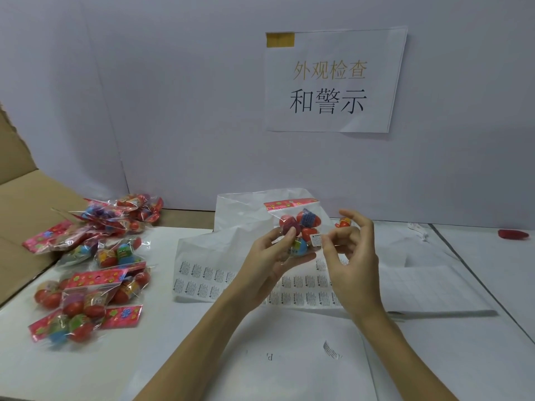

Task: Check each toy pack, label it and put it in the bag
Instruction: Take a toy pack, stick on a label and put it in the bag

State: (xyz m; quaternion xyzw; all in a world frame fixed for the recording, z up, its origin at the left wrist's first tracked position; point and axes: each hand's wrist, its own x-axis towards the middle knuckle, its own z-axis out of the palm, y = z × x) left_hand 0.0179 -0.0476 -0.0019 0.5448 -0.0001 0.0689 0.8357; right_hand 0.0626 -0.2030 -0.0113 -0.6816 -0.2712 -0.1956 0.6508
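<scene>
Hands meet above the bench (pixel 289 357). Left hand (pixel 270 256) grips a pack (pixel 299 230) of toy eggs from below, fingers curled round its lower part, holding it up over the label sheet (pixel 249 282). Right hand (pixel 351 250) pinches a small white label (pixel 316 240) between thumb and forefinger, right against the pack's front. White bag (pixel 240 215) lies behind. More packs (pixel 92 264) are heaped at left, beside a carton (pixel 17 204).
</scene>
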